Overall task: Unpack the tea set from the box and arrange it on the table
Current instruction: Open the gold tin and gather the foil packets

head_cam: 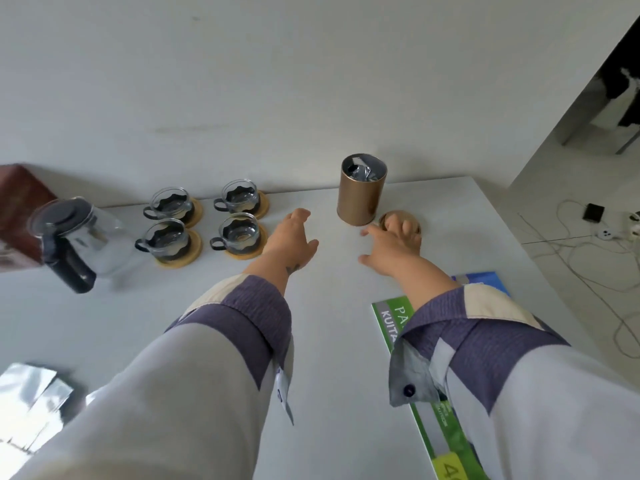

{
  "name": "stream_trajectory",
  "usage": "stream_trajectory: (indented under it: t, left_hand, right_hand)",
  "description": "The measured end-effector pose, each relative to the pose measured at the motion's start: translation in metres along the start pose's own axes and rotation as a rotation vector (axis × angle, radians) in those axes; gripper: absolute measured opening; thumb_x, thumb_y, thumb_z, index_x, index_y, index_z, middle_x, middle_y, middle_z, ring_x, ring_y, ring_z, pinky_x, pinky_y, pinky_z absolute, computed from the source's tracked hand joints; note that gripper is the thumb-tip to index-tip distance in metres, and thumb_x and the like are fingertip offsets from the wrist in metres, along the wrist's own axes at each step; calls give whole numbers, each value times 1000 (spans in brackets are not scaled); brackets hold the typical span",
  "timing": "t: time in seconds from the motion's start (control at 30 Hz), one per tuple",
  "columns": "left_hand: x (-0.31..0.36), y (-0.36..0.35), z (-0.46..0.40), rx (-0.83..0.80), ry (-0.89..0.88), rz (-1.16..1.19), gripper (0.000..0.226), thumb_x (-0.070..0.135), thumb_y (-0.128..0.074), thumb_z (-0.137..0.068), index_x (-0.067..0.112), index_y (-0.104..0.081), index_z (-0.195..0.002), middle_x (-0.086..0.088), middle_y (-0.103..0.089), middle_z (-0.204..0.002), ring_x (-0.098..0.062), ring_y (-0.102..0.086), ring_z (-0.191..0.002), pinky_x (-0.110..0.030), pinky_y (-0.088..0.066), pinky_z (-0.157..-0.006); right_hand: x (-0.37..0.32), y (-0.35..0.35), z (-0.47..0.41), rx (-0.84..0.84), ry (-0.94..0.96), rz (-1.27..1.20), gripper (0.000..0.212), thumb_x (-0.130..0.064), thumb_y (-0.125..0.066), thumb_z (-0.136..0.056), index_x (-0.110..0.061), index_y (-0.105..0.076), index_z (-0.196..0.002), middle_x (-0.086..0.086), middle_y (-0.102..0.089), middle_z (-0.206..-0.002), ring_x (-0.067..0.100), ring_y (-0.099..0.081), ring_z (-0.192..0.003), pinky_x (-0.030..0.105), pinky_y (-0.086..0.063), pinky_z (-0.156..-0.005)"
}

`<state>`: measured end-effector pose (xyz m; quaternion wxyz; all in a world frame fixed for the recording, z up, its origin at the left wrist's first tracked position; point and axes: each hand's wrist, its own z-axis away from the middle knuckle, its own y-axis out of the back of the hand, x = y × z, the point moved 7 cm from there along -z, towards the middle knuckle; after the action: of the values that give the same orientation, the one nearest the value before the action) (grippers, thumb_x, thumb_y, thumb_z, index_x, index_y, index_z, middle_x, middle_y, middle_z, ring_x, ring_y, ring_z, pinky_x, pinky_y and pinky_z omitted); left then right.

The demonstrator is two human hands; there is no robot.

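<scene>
glass cups [204,221] on round wooden coasters [242,252]; bronze cylindrical tin [360,199].

4 glass cups [202,218], wooden coasters [180,259]; matt bronze metal canister [360,195].

Box [17,209]: cut off by left edge, blurred.
Lid [398,220]: partly hidden beneath right hand [394,244].
Booklet [446,410]: lettering covered by sleeve [485,341], bottom cut off.
Foil packets [27,393]: blurred, cropped left.

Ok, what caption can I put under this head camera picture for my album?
Right hand reaching onto the tin's lid beside the open tea tin, four cups and teapot already out.
</scene>
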<state>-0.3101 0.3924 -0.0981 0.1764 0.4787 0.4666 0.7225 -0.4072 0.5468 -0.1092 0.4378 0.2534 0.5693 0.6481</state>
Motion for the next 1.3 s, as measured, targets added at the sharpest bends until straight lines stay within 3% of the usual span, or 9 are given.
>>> stream_trajectory:
  t: [0.43,0.7,0.87,0.97,1.1,1.3]
  left_hand:
    - [-169,85,195,70,77,-50,53,20,-56,-91,15,-35,-140,-2,-47,-140,-23,-45,-126,-35,-37,-103]
    - [-298,109,304,108,299,-65,51,26,-53,-91,17,-38,-139,-5,-38,-143,-26,-42,-128,-42,-38,-104]
    - [-334,106,346,150,322,-146,53,33,-53,-92,21,-36,-141,-2,-27,-151,-24,-28,-138,-44,-26,-112]
    - [-354,104,362,153,383,-178,52,38,-47,-95,24,-32,-143,-3,-13,-156,-23,-9,-145,-49,-13,-116]
    - [-377,99,372,147,454,-192,58,49,-36,-97,28,-20,-148,-5,3,-159,-26,8,-146,-55,-5,-115]
    - [-397,78,367,120,591,-195,77,70,-24,-88,34,3,-151,-5,11,-159,-30,11,-146,-56,1,-115]
  right_hand:
    - [-161,-72,171,-94,50,-150,38,-37,-53,-92,-31,-45,-129,8,-40,-136,30,-32,-129,42,-35,-98]
    - [-221,-144,254,-248,11,-138,48,-47,-50,-91,-29,-39,-135,11,-31,-142,33,-25,-132,44,-34,-102]
    - [-234,-164,276,-180,-80,-145,62,-52,-49,-88,-29,-27,-141,11,-22,-146,34,-22,-134,47,-31,-104]
    - [-227,-171,279,-147,-231,-138,75,-61,-44,-86,-26,-17,-146,12,-15,-153,36,-16,-139,51,-21,-110]
    - [-218,-185,281,-215,-388,-199,98,-76,-38,-80,-24,6,-151,15,8,-158,36,8,-145,56,0,-115]
    - [-244,-202,270,-159,-329,-246,118,-87,-40,-66,-26,18,-148,14,24,-156,35,25,-143,58,14,-112]
